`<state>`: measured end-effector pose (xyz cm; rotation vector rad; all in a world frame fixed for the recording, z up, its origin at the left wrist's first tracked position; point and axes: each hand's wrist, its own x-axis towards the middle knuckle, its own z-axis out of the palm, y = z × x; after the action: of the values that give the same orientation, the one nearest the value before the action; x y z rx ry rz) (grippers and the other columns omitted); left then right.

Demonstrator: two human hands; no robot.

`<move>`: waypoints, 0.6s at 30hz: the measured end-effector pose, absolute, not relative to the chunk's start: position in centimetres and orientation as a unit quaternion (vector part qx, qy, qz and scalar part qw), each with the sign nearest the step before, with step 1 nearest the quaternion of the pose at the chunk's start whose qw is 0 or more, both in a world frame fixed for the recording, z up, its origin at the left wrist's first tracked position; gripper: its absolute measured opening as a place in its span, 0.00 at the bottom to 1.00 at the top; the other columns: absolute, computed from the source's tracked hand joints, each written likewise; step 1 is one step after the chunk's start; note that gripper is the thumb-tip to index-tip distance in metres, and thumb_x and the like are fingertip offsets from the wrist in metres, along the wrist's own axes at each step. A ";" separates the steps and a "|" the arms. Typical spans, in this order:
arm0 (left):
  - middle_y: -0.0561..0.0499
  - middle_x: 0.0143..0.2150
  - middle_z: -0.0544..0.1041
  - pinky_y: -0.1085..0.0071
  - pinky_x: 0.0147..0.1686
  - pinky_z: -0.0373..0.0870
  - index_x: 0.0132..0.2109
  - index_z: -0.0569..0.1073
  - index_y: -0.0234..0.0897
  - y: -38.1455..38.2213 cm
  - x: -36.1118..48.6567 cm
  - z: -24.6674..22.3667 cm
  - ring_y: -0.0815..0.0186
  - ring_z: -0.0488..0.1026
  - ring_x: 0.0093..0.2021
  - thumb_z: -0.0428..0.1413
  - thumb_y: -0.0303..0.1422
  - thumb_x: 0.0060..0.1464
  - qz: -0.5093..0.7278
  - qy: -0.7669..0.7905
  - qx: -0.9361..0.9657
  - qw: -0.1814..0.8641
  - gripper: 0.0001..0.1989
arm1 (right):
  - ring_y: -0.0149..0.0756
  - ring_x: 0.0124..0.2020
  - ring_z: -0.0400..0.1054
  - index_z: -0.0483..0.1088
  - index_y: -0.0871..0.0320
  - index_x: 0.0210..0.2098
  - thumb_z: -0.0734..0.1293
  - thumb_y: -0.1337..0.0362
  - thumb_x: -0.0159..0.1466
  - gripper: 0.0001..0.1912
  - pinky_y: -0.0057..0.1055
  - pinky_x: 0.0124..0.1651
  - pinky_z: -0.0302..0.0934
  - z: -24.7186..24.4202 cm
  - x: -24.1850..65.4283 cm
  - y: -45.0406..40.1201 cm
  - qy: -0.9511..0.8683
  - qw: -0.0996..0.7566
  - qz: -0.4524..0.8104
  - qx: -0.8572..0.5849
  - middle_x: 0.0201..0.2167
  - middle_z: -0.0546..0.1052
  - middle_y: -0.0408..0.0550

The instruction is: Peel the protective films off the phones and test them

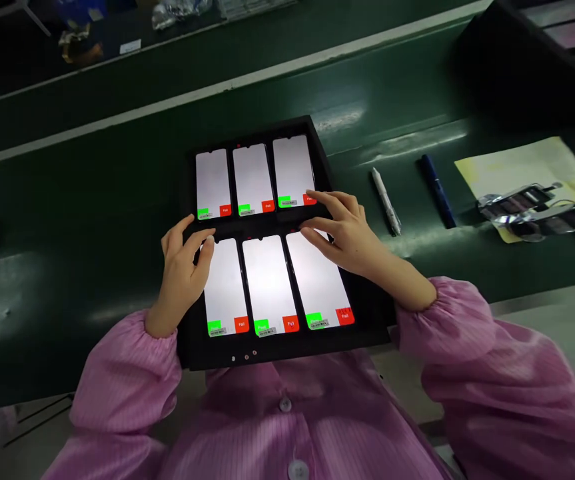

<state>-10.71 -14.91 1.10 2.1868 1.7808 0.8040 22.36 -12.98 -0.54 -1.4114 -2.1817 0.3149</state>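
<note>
on a black tray [317, 348], six lit phones [267, 283], left hand [182, 277] and right hand [342, 233] open

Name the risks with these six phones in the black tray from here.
The right hand has its fingers beside the red Fail button of the top-right phone, so a stray touch might log a false fail. The left hand lies over the lower-left phone, whose screen could pick up smudges or an accidental tap.
</note>
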 end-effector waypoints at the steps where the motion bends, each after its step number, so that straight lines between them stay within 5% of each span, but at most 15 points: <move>1: 0.38 0.68 0.70 0.47 0.69 0.67 0.55 0.81 0.39 -15.0 -10.6 1.0 0.48 0.64 0.72 0.47 0.44 0.75 0.287 0.591 0.748 0.091 0.22 | 0.62 0.70 0.58 0.82 0.52 0.41 0.61 0.54 0.76 0.19 0.64 0.63 0.58 -0.6 22.4 -12.9 -0.807 0.260 0.111 -0.518 0.70 0.69 0.54; 8: 0.33 0.69 0.70 0.53 0.64 0.73 0.50 0.79 0.35 -15.8 -10.4 0.1 0.49 0.66 0.73 0.49 0.48 0.73 0.293 0.598 0.743 0.075 0.22 | 0.62 0.70 0.59 0.83 0.50 0.42 0.62 0.52 0.76 0.18 0.64 0.63 0.57 -0.9 22.3 -13.0 -0.810 0.268 0.090 -0.514 0.70 0.70 0.52; 15: 0.37 0.67 0.71 0.43 0.71 0.64 0.45 0.78 0.39 -16.0 -10.4 0.4 0.43 0.61 0.75 0.52 0.44 0.71 0.247 0.604 0.754 0.075 0.15 | 0.63 0.69 0.61 0.83 0.47 0.46 0.65 0.54 0.75 0.13 0.64 0.65 0.53 -0.2 22.1 -13.0 -0.831 0.233 0.057 -0.503 0.69 0.71 0.50; 18: 0.39 0.70 0.68 0.32 0.74 0.52 0.47 0.80 0.40 -15.4 -9.1 1.5 0.38 0.55 0.77 0.53 0.44 0.70 0.211 0.568 0.794 0.052 0.15 | 0.62 0.69 0.61 0.84 0.47 0.46 0.66 0.52 0.75 0.14 0.62 0.65 0.52 0.0 22.0 -12.8 -0.839 0.218 0.068 -0.495 0.69 0.71 0.50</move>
<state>-9.09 -15.43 1.51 2.4148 1.7265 0.6420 22.00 -12.81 -0.05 -1.3691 -2.3215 0.1874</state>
